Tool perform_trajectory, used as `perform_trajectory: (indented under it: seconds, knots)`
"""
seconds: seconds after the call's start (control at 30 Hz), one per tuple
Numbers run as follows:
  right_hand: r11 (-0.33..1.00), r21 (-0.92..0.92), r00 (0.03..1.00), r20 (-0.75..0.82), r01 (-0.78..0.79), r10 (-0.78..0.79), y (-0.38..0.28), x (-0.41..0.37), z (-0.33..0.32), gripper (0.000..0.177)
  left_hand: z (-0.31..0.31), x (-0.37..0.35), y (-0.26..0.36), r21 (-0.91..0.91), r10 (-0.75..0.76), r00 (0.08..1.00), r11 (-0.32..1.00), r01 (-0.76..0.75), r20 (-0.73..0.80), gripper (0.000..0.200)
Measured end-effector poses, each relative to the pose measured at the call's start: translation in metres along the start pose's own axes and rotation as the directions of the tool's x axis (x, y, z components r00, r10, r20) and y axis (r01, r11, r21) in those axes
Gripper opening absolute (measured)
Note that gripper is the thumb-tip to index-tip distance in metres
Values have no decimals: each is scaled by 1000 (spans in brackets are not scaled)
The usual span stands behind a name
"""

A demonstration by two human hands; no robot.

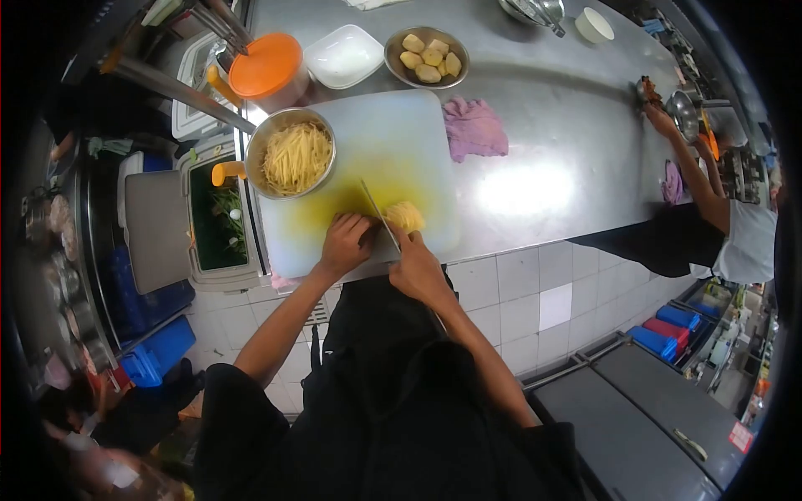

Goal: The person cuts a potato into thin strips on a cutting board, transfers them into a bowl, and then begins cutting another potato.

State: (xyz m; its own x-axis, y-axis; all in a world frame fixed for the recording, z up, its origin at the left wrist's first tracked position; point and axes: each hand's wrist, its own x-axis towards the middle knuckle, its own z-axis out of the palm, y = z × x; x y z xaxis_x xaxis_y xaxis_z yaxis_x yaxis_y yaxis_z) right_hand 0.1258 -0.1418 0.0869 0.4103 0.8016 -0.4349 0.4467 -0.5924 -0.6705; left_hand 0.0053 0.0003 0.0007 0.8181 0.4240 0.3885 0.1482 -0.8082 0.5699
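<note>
My right hand (pixel 416 269) is wrapped round the handle of a kitchen knife (pixel 378 209). Its blade points away from me over the white cutting board (pixel 401 125), which has a yellow stain in the middle. Just left of the blade, my left hand (pixel 346 244) rests on the board with its fingers curled in; whatever may be under them is hidden. A small heap of thin yellow potato strips (pixel 405 215) lies right of the knife. More strips (pixel 296 159) fill a metal bowl (pixel 328 173) at the board's left edge.
Behind the board stand an orange-lidded tub (pixel 266 67), a white dish (pixel 344 57) and a metal bowl of peeled potatoes (pixel 427 58). A pink cloth (pixel 474 129) lies right. An open bin (pixel 219 213) stands left. Another person's arm (pixel 697 163) reaches over the counter's far right.
</note>
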Motion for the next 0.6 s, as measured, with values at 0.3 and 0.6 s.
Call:
perform_trajectory:
  seconds: [0.3,0.6]
  knots:
    - [989,52,989,-43,-137,140,36,-37,5,36,1,7,6,-55,-86,996,995,85,-26,10]
    - [980,145,946,-275,-134,170,37,-40,-47,33,0,11,11,-40,-96,995,995,95,-30,12]
